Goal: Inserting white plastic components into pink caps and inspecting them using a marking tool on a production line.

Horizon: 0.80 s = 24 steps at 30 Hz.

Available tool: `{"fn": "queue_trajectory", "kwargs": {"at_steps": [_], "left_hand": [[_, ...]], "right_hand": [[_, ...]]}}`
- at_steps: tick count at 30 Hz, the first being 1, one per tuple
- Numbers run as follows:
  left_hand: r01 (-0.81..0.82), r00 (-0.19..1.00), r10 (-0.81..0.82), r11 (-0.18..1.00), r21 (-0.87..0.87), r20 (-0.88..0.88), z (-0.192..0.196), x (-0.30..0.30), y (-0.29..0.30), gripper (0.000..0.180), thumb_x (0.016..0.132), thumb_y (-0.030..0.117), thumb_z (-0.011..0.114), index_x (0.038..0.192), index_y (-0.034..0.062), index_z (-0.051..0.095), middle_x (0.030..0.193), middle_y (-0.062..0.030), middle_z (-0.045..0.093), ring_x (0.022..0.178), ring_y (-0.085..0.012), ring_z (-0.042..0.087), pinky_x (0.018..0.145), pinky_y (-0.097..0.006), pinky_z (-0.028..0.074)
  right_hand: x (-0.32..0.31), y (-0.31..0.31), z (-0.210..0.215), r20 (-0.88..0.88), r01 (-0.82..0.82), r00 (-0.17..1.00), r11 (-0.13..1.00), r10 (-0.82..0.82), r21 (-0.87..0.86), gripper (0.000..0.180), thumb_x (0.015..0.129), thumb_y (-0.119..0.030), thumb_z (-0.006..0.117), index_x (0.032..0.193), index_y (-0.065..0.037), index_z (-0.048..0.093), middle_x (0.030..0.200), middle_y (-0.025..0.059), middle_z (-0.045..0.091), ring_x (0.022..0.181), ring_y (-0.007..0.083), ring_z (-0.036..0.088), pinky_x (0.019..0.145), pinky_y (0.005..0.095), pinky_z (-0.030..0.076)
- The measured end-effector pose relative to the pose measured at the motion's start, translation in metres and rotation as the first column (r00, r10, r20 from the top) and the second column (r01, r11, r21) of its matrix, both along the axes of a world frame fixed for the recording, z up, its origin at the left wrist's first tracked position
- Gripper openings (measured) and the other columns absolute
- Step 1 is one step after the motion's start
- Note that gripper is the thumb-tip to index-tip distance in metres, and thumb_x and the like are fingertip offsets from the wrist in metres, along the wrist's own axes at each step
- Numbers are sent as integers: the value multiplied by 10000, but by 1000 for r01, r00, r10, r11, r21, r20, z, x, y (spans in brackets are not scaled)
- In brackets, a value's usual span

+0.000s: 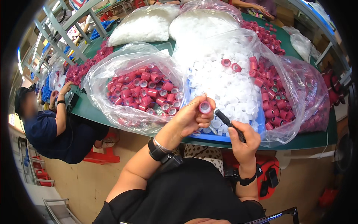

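My left hand (191,116) pinches a dark red coil (204,108) by its side, its round pale opening facing up; a thin wire rises from it. A black pen-shaped tool (225,118) is gripped in my right hand (246,143), its tip pointing up and left toward the coil, a small gap between them. Both hands are over the near edge of a blue tray (209,138) heaped with small white plastic caps (235,87). Two loose red coils (236,67) with wire leads lie on the caps.
Left of the tray is an open clear bag (136,56) of red coils; another bag of coils (274,108) stands right. Full bags of white pieces (145,24) sit behind on the green table (84,106). A co-worker (46,123) sits at left, another person (261,9) across.
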<state>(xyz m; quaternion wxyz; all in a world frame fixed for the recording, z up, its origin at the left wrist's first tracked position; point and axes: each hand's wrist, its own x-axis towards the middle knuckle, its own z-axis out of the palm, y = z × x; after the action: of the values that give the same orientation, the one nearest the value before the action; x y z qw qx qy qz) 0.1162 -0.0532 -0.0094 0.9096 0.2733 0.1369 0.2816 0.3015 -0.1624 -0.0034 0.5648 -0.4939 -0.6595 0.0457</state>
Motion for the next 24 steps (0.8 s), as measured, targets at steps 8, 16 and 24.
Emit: {"fn": "queue_trajectory", "kwargs": {"at_steps": [8,16,24], "left_hand": [[-90,970,86,996,-6,-225,2,8,-6,489,1012,511,369,872,86,570,552,66,273,459,-55,205,434,-223,223],[-123,866,249,947,296,-434,4,17,-14,505,1021,500,345,848,93,589,587,60,338,489,-53,241,453,-230,201],[-152,623,702,541,827,-344,-11,27,-17,429,1043,336,360,818,30,560,667,7,455,619,-89,406,583,-251,358]], "right_hand": [[-10,2,11,218,0,976,1000,-5,24,180,781,-67,760,926,-33,658,686,88,623,514,227,587,462,316,432],[-12,2,21,337,78,939,997,-69,-13,156,787,-98,752,910,-58,666,631,60,558,468,232,539,437,339,401],[-20,11,11,-66,-16,998,982,3,-189,155,795,-84,738,931,-42,675,689,93,630,529,231,608,465,331,446]]}}
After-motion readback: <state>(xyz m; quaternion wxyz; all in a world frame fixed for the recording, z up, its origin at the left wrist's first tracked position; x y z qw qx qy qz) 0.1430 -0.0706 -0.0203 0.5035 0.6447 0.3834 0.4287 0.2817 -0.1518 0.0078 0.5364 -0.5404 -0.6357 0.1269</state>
